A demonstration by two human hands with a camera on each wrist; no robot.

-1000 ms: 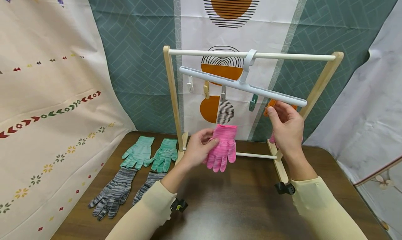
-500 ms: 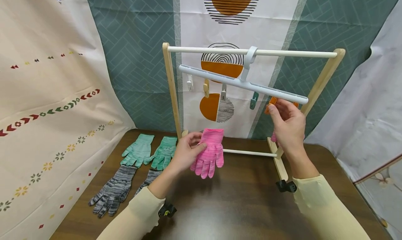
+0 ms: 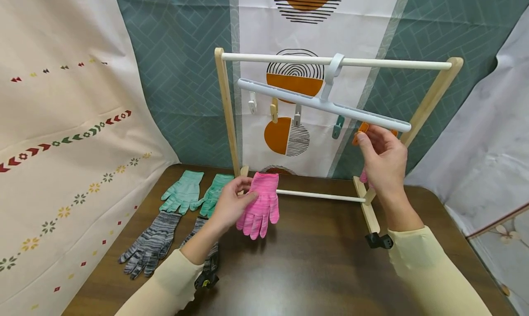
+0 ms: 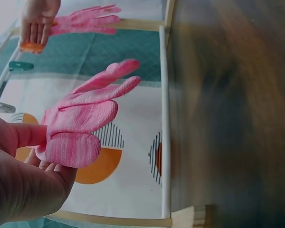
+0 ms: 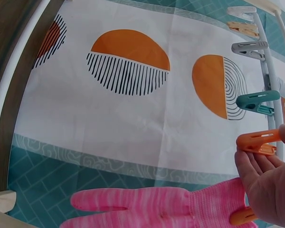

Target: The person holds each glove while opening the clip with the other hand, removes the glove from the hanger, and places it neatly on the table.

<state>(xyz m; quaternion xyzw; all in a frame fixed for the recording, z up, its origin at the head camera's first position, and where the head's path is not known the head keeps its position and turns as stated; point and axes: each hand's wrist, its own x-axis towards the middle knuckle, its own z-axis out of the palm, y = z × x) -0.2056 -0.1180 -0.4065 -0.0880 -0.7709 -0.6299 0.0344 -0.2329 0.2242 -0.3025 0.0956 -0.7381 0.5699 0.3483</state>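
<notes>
A pink glove (image 3: 261,205) hangs from my left hand (image 3: 232,201), pinched at its side between thumb and fingers, cuff up. In the left wrist view that glove (image 4: 80,116) shows its fingers pointing away from the palm. My right hand (image 3: 384,155) pinches an orange clothespin (image 3: 361,133) under the low right end of the light blue hanger (image 3: 322,104). Just beyond that hand, a second pink glove (image 5: 147,205) hangs from another orange clothespin (image 5: 243,216), seen in the right wrist view. The right hand mostly covers this glove in the head view.
A teal clip (image 3: 338,126), a grey clip (image 3: 297,115), a yellow clip (image 3: 274,110) and a white clip (image 3: 252,102) hang along the tilted hanger. A wooden rack (image 3: 431,102) carries it. Green gloves (image 3: 183,192) and grey striped gloves (image 3: 153,242) lie at the table's left.
My left hand has moved left and a little down, carrying the pink glove away from the hanger. The right hand stays at the orange clothespin. The head view has tilted slightly downward.
</notes>
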